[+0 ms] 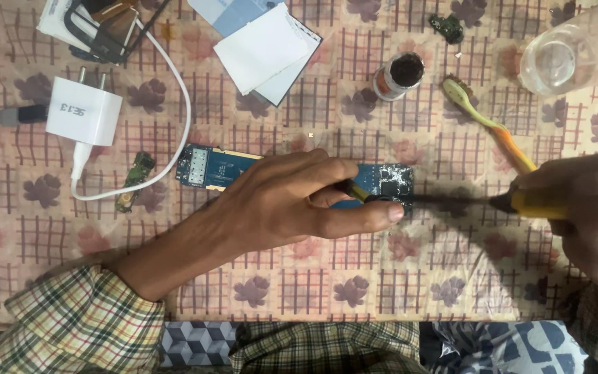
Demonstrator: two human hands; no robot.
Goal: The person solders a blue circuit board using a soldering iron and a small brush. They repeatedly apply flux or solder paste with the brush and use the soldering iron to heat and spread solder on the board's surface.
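A long blue circuit board (209, 166) lies across the middle of the patterned tablecloth. My left hand (292, 201) rests on it, pressing it down, and pinches a thin yellow-and-black tool (356, 191) against the board's right end, where silver chips (390, 181) show. My right hand (583, 208) grips a yellow-handled soldering iron (534, 203) whose dark tip reaches left to the board's right edge, just by my left thumb.
A white plug adapter (83, 111) with a white cable (181, 118) sits at left, next to a small green board (134, 180). White papers (264, 48), a small open jar (399, 75), a toothbrush (486, 121) and a clear bottle (576, 48) lie behind.
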